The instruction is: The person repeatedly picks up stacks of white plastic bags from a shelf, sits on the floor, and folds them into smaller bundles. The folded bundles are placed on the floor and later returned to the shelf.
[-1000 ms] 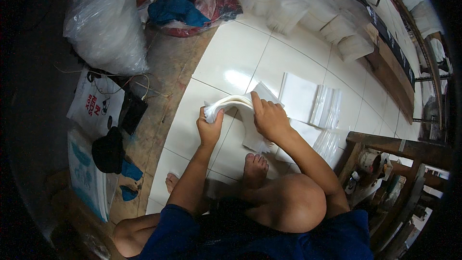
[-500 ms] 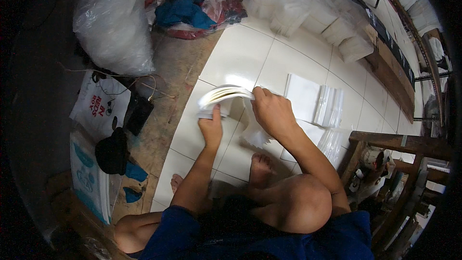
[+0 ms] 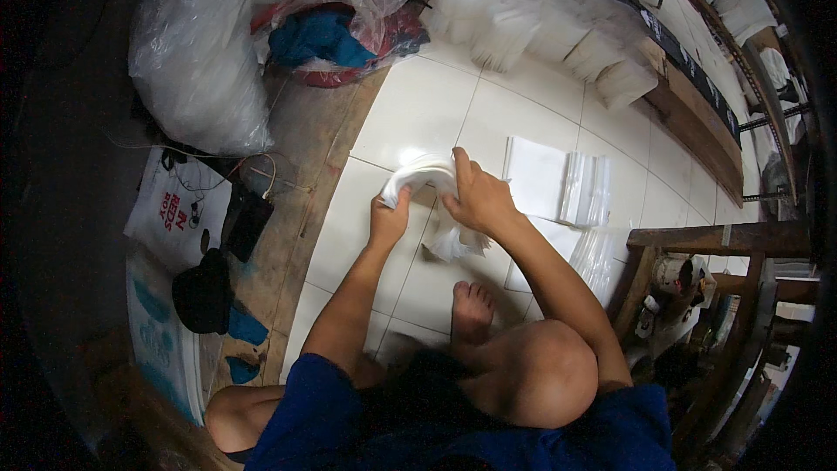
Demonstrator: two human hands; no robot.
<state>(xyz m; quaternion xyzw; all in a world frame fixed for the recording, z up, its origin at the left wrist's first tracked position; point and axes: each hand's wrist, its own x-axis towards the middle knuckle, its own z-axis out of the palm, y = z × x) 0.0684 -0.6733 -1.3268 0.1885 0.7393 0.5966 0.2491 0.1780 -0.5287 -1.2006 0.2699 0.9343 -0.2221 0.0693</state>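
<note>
A bent stack of white plastic bags arches between my two hands over the tiled floor. My left hand grips its left end, with the thumb on the near side. My right hand holds the other end, forefinger raised and thumb tucked beneath. Clear, crinkled plastic hangs below that hand; whether it belongs to the same stack I cannot tell. Just right of my right hand, a flat pile of white bags with clear, folded ends lies on the floor. A second pile sits nearer, partly behind my right forearm.
Bundles of translucent bags line the far side beside a wooden beam. A large clear plastic sack bulges at far left. On the board at left lie a black cap and cables. A wooden frame stands at right.
The stack has been bent into a tighter arch, its right end now lower. My right hand has shifted slightly left and its grip has opened up, with the forefinger now raised.
</note>
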